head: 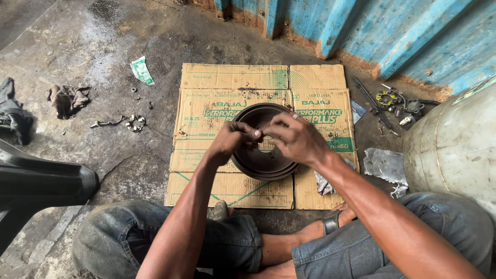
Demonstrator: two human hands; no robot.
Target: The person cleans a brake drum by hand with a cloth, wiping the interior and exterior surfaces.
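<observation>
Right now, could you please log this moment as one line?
left hand: pinching small part | right hand: fingers on same part | below: dark round drum on flattened cardboard | seated cross-legged

The fingers [266, 135] hide whatever they pinch and the brake drum's [258, 160] centre.

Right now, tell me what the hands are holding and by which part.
Both hands, left hand and right hand, meet above the dark round metal drum, fingertips pinched together around something small. What it is cannot be told; the drum itself lies unheld on the cardboard.
</observation>
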